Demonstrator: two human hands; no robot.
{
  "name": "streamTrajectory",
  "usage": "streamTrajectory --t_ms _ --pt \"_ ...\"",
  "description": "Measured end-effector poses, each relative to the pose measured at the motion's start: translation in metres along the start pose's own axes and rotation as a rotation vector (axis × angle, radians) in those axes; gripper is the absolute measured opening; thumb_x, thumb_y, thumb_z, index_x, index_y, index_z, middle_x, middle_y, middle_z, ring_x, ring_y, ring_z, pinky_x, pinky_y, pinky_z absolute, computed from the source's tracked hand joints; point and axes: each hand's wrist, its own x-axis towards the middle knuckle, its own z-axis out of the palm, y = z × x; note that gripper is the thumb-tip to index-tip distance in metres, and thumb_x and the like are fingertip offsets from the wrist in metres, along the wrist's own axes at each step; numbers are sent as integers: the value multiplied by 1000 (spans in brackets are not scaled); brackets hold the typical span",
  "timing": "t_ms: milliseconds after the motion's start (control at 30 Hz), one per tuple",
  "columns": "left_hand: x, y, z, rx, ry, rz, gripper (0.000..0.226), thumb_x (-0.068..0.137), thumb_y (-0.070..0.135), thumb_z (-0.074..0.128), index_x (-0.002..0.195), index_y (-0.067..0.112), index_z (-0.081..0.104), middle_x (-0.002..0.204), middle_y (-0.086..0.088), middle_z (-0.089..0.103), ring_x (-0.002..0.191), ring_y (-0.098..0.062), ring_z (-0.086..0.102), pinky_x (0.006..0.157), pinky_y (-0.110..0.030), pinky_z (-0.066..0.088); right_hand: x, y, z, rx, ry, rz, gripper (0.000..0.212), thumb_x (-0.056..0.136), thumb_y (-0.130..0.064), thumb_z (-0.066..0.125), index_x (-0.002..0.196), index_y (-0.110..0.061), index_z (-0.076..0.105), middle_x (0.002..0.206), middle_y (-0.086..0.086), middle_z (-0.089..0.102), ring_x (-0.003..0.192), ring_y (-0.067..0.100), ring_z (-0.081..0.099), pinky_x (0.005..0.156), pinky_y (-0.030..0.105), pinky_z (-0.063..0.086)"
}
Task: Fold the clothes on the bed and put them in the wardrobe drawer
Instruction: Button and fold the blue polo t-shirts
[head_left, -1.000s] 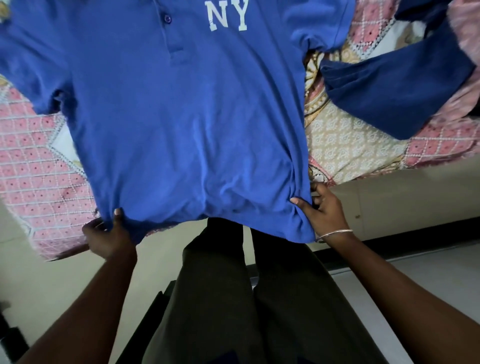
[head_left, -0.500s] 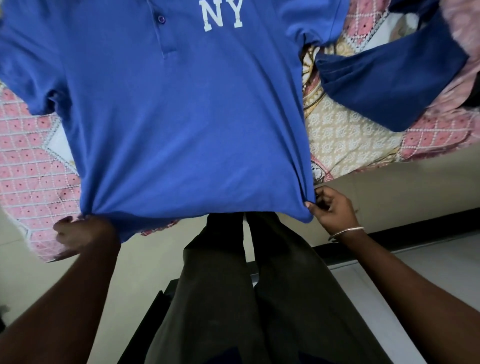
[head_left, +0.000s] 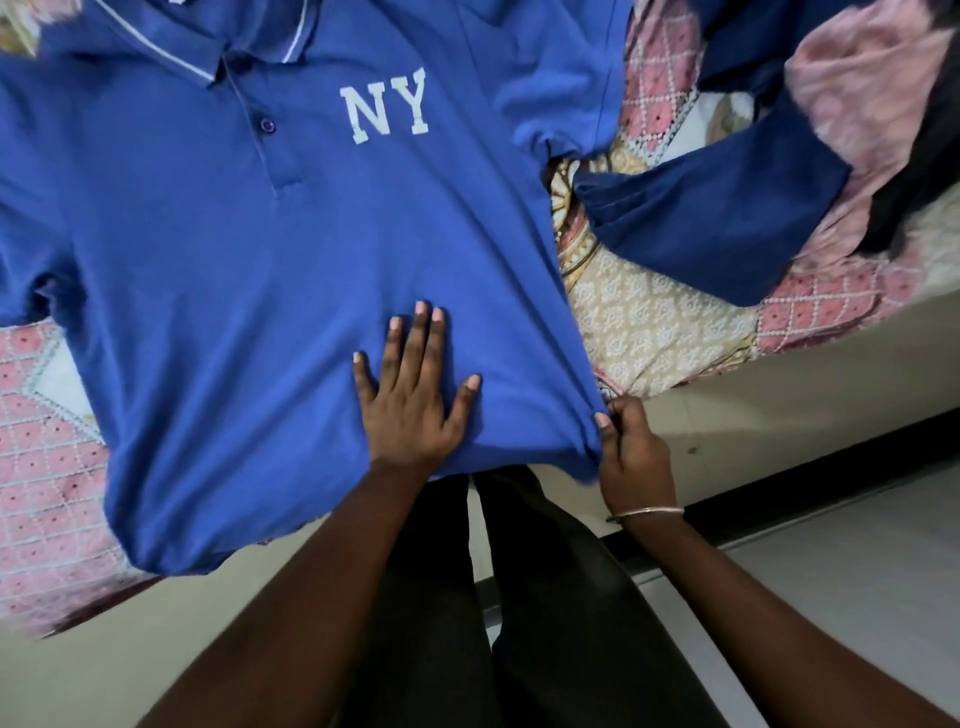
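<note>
A blue polo shirt (head_left: 249, 249) with white "NY" letters lies face up, spread across the bed, collar away from me and hem at the bed's near edge. My left hand (head_left: 410, 400) lies flat on the shirt's lower middle, fingers spread and straight. At the hem's right corner, my right hand (head_left: 631, 452) pinches the fabric with curled fingers; a thin bangle sits on that wrist.
The bed has a pink and cream patterned cover (head_left: 660, 322). A dark blue garment (head_left: 727, 218) lies to the right of the shirt, with a pink cloth (head_left: 872, 104) and something black (head_left: 924, 171) beyond it. Pale floor and a dark strip run below the bed edge.
My left hand let go of the hem's left corner and moved to the shirt's middle, now pressing flat. My right hand keeps its grip on the right corner. The view has tilted up, showing the collar.
</note>
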Motion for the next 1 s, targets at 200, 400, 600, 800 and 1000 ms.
streamTrajectory --t_ms 200,400,600,800,1000 --pt "23 9 -14 -32 106 -31 71 89 62 38 146 18 44 143 -3 50 124 -25 44 94 -44 31 40 -67 4 -132 321 -276 20 87 -13 60 104 -4 63 100 13 60 89 32 57 77 40 46" --pt "117 20 -30 -87 165 -11 61 97 56 36 152 30 34 158 10 33 148 -17 23 113 -49 20 139 -136 18 -65 258 -68 29 91 -42 63 99 -14 66 95 7 67 88 29 63 69 36 48" --pt "129 19 -16 -41 90 -33 80 92 68 26 158 25 12 165 9 9 153 -19 3 118 -59 5 165 -144 8 -122 215 69 14 92 -30 59 96 -17 65 90 12 71 89 38 64 63 35 43" --pt "130 21 -10 -27 88 -44 81 92 68 25 158 23 13 165 8 10 153 -20 3 118 -60 6 161 -159 2 -73 430 -190 9 88 -16 60 93 -12 67 88 7 69 77 31 64 60 36 46" --pt "132 23 -8 -24 55 -53 82 91 68 22 158 23 12 165 8 8 153 -19 0 117 -60 5 213 -193 -2 -33 329 171 62 81 -51 73 122 -10 51 120 11 61 105 34 61 76 38 45"
